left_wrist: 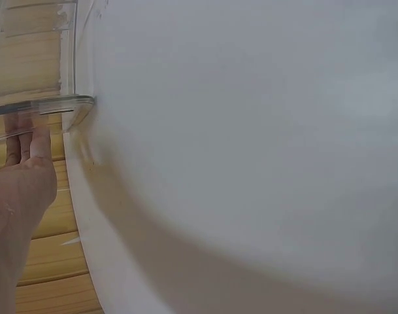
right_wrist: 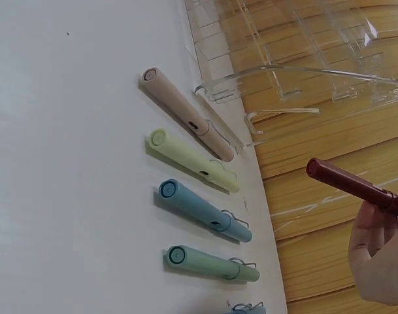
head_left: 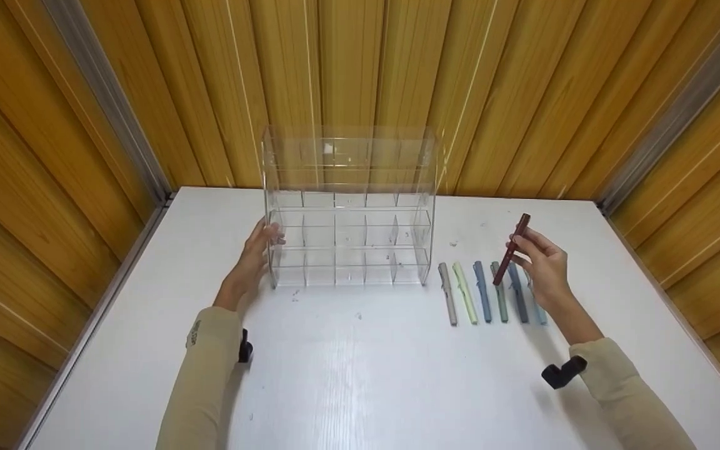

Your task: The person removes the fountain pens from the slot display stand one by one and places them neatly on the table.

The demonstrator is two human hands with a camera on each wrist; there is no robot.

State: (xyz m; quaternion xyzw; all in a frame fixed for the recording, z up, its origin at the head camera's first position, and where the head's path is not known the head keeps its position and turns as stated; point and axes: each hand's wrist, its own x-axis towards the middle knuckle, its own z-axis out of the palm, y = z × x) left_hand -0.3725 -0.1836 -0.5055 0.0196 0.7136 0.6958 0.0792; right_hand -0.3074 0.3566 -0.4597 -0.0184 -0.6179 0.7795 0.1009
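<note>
A clear acrylic organizer (head_left: 350, 249) with several divided tiers stands upright at the back of the table. My left hand (head_left: 254, 250) touches its left side panel, the fingers extended and showing through the plastic in the left wrist view. To the right, my right hand (head_left: 541, 259) pinches a dark red pen (right_wrist: 346, 180) between thumb and fingers, tilted and raised above the row of pens. That row holds a beige-grey pen (head_left: 448, 297), a light green pen (head_left: 465, 295), a blue pen (head_left: 483, 294), a green pen (head_left: 501, 306), a dark blue pen (head_left: 520, 300) and a light blue pen (head_left: 542, 314), partly hidden.
Under everything is a white table (head_left: 347, 375). Wood-patterned panels (head_left: 347, 62) rise behind it and on both sides, joined by grey metal posts (head_left: 110, 94). The row of pens lies just right of the organizer's front corner.
</note>
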